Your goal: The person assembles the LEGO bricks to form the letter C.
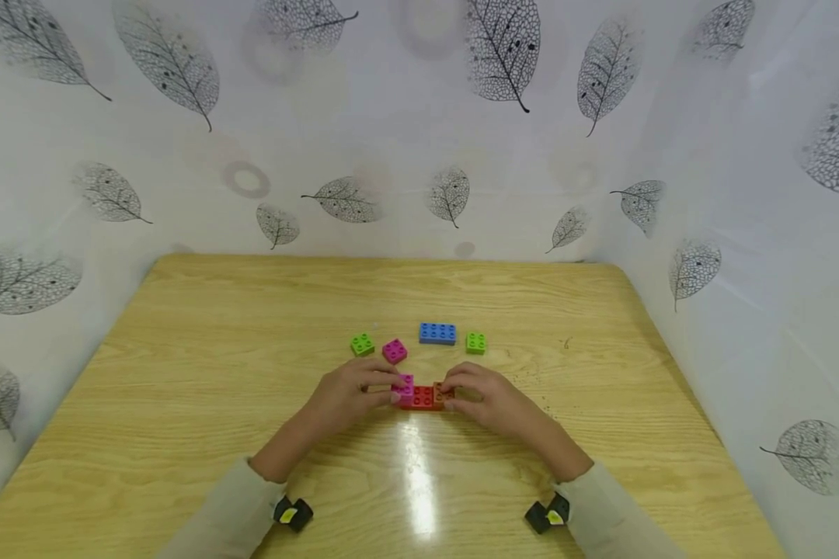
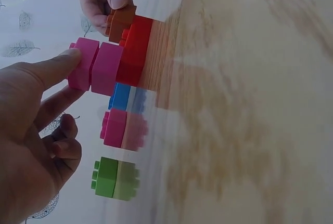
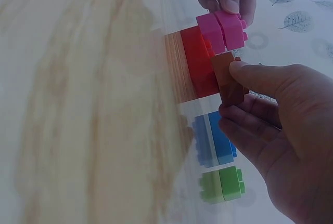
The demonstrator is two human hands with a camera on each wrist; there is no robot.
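A long red brick (image 1: 422, 397) lies on the table between the two hands. My left hand (image 1: 349, 392) pinches a pink brick (image 2: 83, 67) between thumb and fingers. Directly beneath it is a second pink brick (image 2: 107, 69), at the red brick's left end; a thin slanted gap shows between the two pink ones. At the opposite end, my right hand (image 1: 492, 396) holds an orange-brown brick (image 3: 227, 81) by its sides with thumb and fingertips. That brick is at the red one's top, slightly tilted in the right wrist view; whether its studs are engaged I cannot tell.
Beyond the hands lie a green brick (image 1: 362, 345), a magenta brick (image 1: 395, 351), a long blue brick (image 1: 437, 334) and another green brick (image 1: 475, 342). The wooden table (image 1: 252, 303) meets a leaf-patterned white covering (image 1: 391, 140) at the back and sides.
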